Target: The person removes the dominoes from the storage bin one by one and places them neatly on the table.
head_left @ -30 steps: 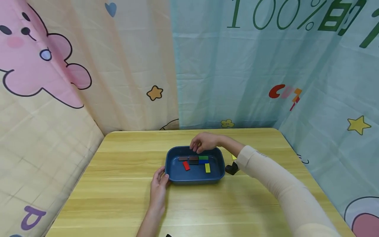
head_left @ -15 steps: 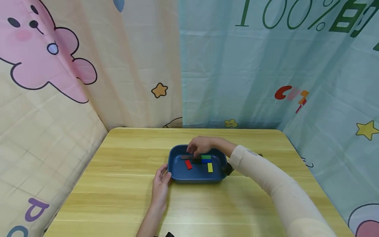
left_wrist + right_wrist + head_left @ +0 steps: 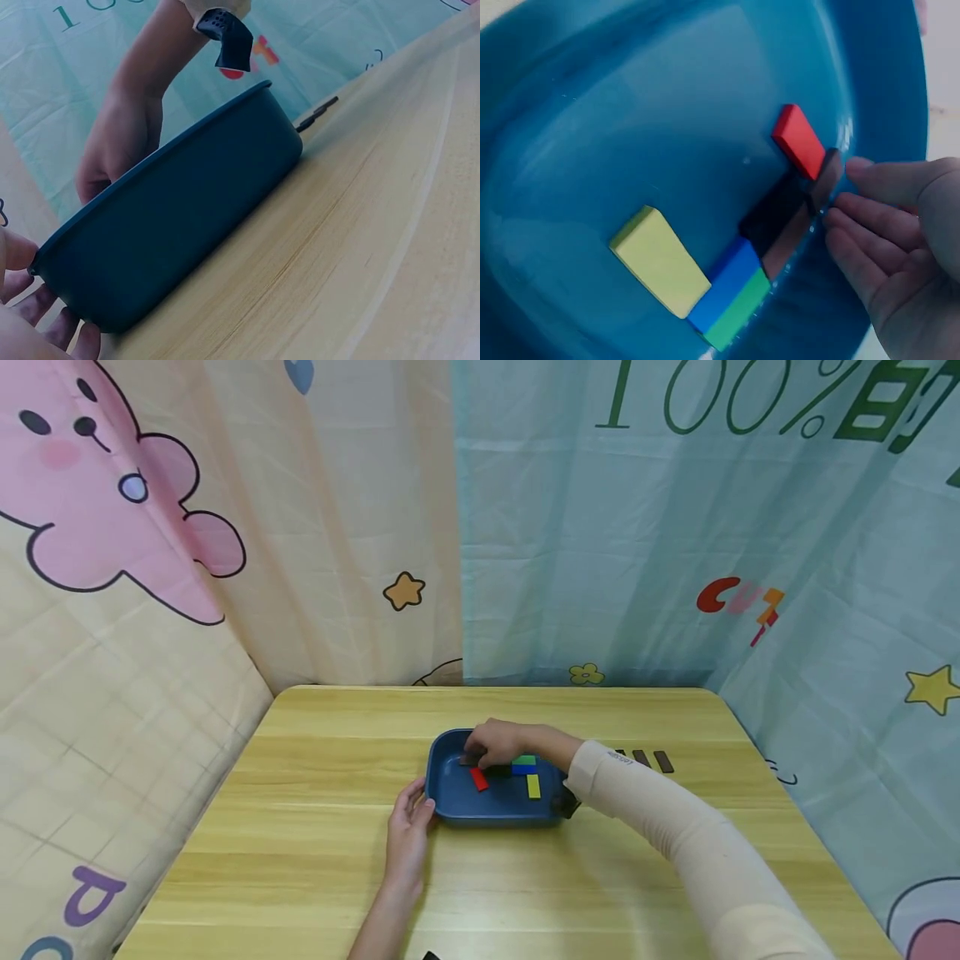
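A dark blue tray (image 3: 495, 820) sits on the table with several flat rectangular blocks on its floor. My left hand (image 3: 408, 835) holds its near left corner, thumb at the rim and fingers along the outer wall. Inside the tray, my right hand (image 3: 498, 742) reaches down at the far side. Its fingertips are beside a brown block (image 3: 828, 177); contact is hard to tell. Around it lie a red block (image 3: 799, 140), a black block (image 3: 774, 217), another brown block (image 3: 786, 247), a blue block (image 3: 726, 281), a green block (image 3: 737, 311) and a yellow block (image 3: 662, 262).
Right of the tray, partly behind the right sleeve (image 3: 675, 827), dark flat blocks (image 3: 663, 762) lie on the wooden table (image 3: 300, 827). A black camera (image 3: 566, 803) hangs under the right wrist, over the tray's right rim. Printed curtains (image 3: 570, 568) stand behind the table.
My right hand has come lower and slightly left, deeper into the tray. Dark blocks beyond the sleeve have come into sight. My left hand keeps its hold on the corner.
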A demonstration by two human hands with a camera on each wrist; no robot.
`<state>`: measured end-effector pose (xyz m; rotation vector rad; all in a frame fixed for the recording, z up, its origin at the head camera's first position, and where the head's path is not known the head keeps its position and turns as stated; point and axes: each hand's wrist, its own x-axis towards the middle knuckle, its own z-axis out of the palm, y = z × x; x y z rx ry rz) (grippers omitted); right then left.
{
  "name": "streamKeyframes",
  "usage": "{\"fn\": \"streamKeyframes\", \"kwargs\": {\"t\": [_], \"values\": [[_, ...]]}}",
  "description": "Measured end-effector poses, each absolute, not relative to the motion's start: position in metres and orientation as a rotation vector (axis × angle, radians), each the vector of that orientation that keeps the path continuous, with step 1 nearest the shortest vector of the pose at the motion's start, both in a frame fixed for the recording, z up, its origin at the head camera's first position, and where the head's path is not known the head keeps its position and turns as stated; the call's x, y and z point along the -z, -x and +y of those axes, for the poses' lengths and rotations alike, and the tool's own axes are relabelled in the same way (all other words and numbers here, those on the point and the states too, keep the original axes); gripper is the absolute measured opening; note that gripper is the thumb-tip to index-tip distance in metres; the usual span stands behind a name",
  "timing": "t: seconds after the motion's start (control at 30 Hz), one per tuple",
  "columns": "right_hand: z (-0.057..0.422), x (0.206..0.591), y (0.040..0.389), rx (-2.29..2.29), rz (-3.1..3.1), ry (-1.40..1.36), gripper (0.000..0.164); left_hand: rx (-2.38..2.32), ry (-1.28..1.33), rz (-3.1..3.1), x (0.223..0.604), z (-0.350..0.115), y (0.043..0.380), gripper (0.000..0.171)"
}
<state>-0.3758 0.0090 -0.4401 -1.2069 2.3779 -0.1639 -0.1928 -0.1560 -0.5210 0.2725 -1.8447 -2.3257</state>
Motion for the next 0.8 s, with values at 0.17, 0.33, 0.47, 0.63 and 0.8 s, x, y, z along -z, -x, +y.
{"fn": "streamKeyframes", "kwargs": {"t": [0.17, 0.33, 0.47, 0.63, 0.8], "values": [[0.007, 0.448, 0.375, 0.167, 2.400, 1.213, 0.023, 2.322, -0.278, -1.845, 0.520, -0.156, 0.193, 0.045], [0.004, 0.456, 0.376, 0.180, 2.418, 1.238, 0.019, 2.317, -0.296, -1.858, 0.519, -0.155, 0.192, 0.045], [-0.001, 0.460, 0.375, 0.124, 2.442, 1.306, 0.008, 2.308, -0.290, -1.875, 0.519, -0.156, 0.192, 0.045], [-0.009, 0.458, 0.372, 0.079, 2.492, 1.305, 0.008, 2.293, -0.275, -1.874, 0.518, -0.156, 0.193, 0.045], [-0.012, 0.455, 0.370, 0.090, 2.496, 1.283, 0.014, 2.303, -0.283, -1.864, 0.519, -0.157, 0.192, 0.045]]}}
